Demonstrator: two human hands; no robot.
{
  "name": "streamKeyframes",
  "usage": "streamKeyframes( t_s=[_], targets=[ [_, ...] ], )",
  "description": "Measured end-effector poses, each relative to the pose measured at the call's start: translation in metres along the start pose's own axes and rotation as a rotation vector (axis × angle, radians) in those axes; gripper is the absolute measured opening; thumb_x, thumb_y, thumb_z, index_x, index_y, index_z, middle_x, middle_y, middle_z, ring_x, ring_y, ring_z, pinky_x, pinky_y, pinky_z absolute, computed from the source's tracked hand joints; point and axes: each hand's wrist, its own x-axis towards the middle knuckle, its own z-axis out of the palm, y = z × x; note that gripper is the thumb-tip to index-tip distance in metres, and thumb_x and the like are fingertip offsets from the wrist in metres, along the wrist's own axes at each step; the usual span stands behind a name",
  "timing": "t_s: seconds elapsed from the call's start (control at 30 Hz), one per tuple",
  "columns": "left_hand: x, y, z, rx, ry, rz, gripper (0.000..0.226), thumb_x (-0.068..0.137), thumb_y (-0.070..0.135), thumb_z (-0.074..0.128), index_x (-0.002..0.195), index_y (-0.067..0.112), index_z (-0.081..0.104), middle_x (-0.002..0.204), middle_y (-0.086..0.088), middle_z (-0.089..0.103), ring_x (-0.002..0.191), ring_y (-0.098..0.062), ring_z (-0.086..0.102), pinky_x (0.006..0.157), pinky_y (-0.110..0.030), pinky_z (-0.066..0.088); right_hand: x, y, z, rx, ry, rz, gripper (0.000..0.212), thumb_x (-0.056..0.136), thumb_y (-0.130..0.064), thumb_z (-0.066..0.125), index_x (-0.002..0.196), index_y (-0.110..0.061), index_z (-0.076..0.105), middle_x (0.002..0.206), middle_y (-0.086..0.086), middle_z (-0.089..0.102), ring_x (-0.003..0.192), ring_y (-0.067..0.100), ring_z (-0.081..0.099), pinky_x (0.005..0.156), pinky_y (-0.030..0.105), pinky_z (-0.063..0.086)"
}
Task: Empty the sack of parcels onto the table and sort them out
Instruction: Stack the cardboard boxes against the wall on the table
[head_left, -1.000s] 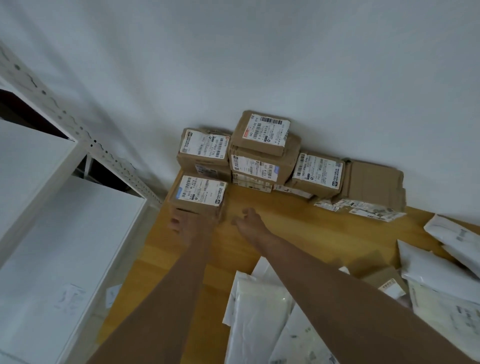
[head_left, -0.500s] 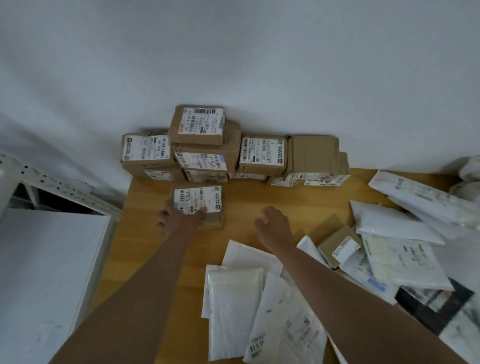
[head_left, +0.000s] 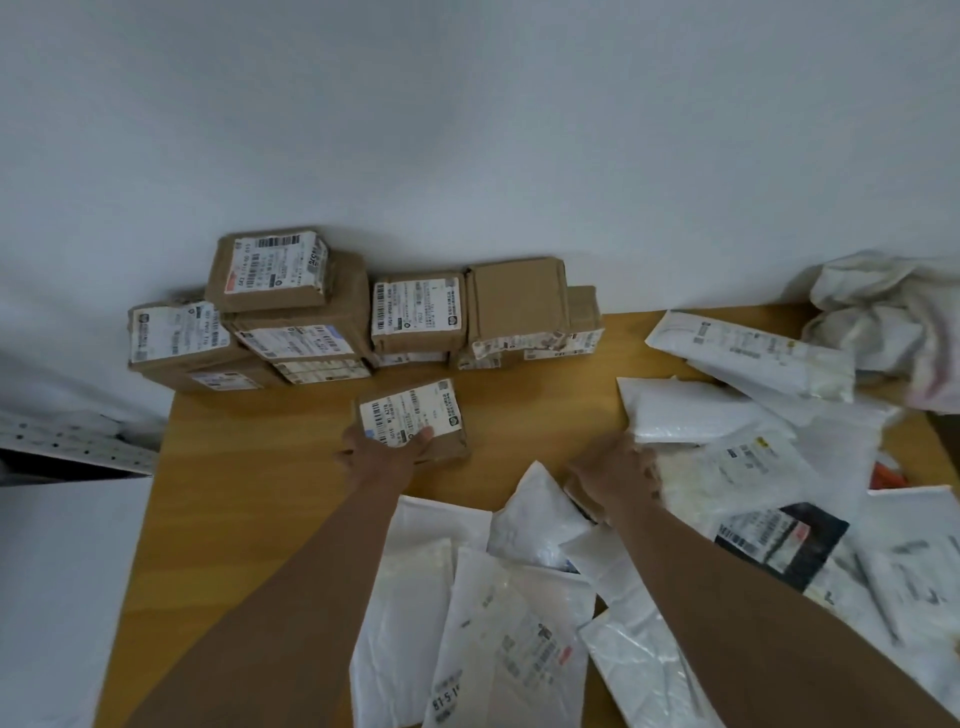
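My left hand (head_left: 384, 453) is shut on a small cardboard box with a white label (head_left: 415, 413), holding it just above the wooden table (head_left: 249, 493), in front of a stack of labelled cardboard boxes (head_left: 311, 322) against the wall. My right hand (head_left: 615, 473) lies over a small brown box (head_left: 577, 492) that is mostly hidden, fingers curled over its far edge, beside white mailer bags (head_left: 696, 410). More white mailers (head_left: 498, 623) lie between my arms. The crumpled white sack (head_left: 893, 322) rests at the far right.
A white wall runs right behind the box stack. A white perforated metal shelf (head_left: 78, 441) and a white surface (head_left: 52, 597) stand left of the table edge. A black-and-white parcel (head_left: 779, 540) lies among the mailers at right.
My left hand has drawn the labelled box away from the stack, toward me and right. My right hand has moved right onto the small brown box. The view has swung right.
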Motion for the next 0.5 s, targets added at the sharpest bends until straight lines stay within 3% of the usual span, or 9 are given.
streamKeyframes(
  t_s=[0.13,0.23,0.3,0.37,0.43,0.5],
  targets=[
    [-0.009,0.001,0.008,-0.062,0.013,0.006,0.096,0.069,0.038,0.087,0.14,0.017,0.026,0.133,-0.012,0.037,0.123,-0.031,0.042,0.097,-0.043,0.044,0.005,-0.006,0.003,0.197,0.042,-0.162,0.09,0.082,-0.043,0.069,0.15,-0.014,0.019,0.148,0.021,0.022,0.132,0.039,0.033,0.105,0.047,0.038],
    [-0.013,0.004,0.015,-0.062,0.01,0.029,0.098,0.069,0.037,0.087,0.142,0.018,0.024,0.134,-0.013,0.037,0.126,-0.031,0.039,0.099,-0.044,0.043,0.006,-0.016,-0.007,0.672,0.044,-0.149,0.093,0.078,-0.034,0.078,0.15,-0.016,0.021,0.138,0.014,0.042,0.116,0.03,0.052,0.088,0.041,0.051],
    [-0.016,0.007,0.023,-0.061,-0.003,0.04,0.1,0.068,0.038,0.087,0.143,0.019,0.023,0.134,-0.013,0.037,0.127,-0.031,0.039,0.1,-0.045,0.043,0.006,-0.02,-0.02,1.032,-0.125,-0.066,0.076,0.08,-0.031,0.076,0.142,-0.022,0.034,0.125,0.009,0.058,0.103,0.026,0.064,0.077,0.04,0.057],
    [-0.019,0.009,0.029,-0.05,-0.018,0.048,0.103,0.067,0.04,0.087,0.144,0.02,0.022,0.135,-0.013,0.037,0.127,-0.032,0.039,0.101,-0.047,0.044,0.01,-0.018,-0.031,1.276,-0.328,-0.03,0.066,0.081,-0.028,0.073,0.137,-0.024,0.039,0.119,0.012,0.062,0.101,0.032,0.067,0.08,0.05,0.059],
    [-0.023,0.013,0.038,-0.045,-0.031,0.061,0.105,0.067,0.04,0.087,0.145,0.019,0.02,0.135,-0.013,0.038,0.127,-0.033,0.039,0.103,-0.048,0.044,0.014,-0.015,-0.042,1.332,-0.415,-0.081,0.063,0.082,-0.027,0.073,0.135,-0.024,0.04,0.121,0.013,0.061,0.107,0.036,0.065,0.085,0.055,0.056],
    [-0.027,0.017,0.046,-0.039,-0.038,0.073,0.106,0.068,0.04,0.087,0.146,0.019,0.019,0.135,-0.014,0.038,0.128,-0.034,0.039,0.103,-0.049,0.043,0.019,-0.013,-0.053,1.322,-0.469,-0.186,0.056,0.08,-0.03,0.077,0.128,-0.02,0.049,0.119,0.014,0.064,0.105,0.035,0.066,0.085,0.05,0.057]
  ],
)
